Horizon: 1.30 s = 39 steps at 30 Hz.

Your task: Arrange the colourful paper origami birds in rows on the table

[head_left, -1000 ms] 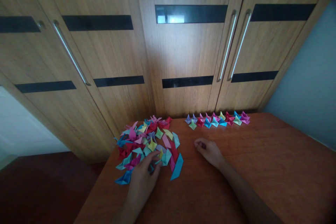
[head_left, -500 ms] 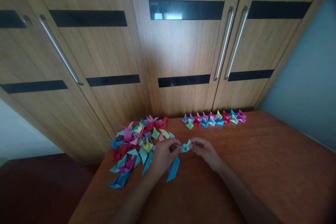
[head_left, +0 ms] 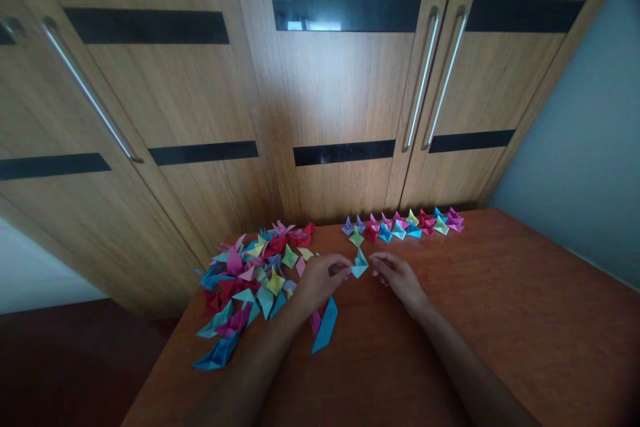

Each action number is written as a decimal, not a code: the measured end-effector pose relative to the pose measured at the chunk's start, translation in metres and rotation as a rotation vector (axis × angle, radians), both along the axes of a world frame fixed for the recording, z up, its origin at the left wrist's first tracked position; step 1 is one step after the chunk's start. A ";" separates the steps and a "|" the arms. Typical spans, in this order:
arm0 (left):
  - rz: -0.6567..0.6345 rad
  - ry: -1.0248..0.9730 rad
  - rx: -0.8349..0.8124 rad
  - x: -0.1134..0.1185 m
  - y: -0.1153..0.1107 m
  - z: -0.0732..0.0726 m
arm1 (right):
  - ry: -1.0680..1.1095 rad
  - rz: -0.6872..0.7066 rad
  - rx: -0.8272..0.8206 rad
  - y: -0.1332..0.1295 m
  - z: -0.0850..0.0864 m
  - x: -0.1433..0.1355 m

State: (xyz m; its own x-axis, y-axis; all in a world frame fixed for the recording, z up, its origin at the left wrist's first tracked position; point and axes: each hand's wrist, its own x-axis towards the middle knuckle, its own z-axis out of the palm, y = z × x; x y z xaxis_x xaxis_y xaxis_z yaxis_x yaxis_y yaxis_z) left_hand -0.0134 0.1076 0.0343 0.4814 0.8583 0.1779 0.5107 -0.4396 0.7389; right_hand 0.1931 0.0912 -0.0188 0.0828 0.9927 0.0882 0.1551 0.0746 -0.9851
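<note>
A pale teal folded-paper boat [head_left: 359, 265] is pinched at its left tip between the thumb and fingers of my left hand [head_left: 320, 280]. It has a pointed peak and is held just above or on the table; the contact is unclear. My right hand [head_left: 399, 280] is just right of the boat, its bent fingers slightly apart and holding nothing. Beneath my left wrist lies a blue folded-paper strip [head_left: 326, 325], with a magenta paper piece [head_left: 315, 321] partly hidden beside it. A pale green paper boat [head_left: 357, 236] stands just beyond the held one.
A loose heap of colourful folded papers [head_left: 245, 280] covers the left of the brown table [head_left: 480, 333]. Along the back edge, paper boats [head_left: 399, 229] stand in two close rows. Behind rises a wooden wardrobe [head_left: 340, 93] with metal handles; a pale wall [head_left: 580, 147] is at right.
The paper boat has turned more upright and come slightly further back. My right fingers have let go of its right side and drawn away a little. The camera view has shifted slightly.
</note>
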 end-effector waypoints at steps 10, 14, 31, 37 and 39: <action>0.087 0.383 0.209 0.032 0.037 -0.009 | -0.709 -0.079 0.079 0.002 -0.007 0.016; 0.098 0.460 0.216 0.039 0.041 -0.012 | -0.740 -0.077 0.070 0.000 -0.005 0.013; 0.097 0.518 0.272 0.039 0.030 -0.003 | -0.765 -0.068 0.090 0.000 -0.007 0.013; 0.154 0.538 0.291 0.001 0.012 0.016 | -0.750 -0.048 0.097 0.001 -0.008 0.015; 0.197 0.560 0.286 -0.024 0.003 0.023 | -0.743 -0.047 0.093 0.000 -0.008 0.015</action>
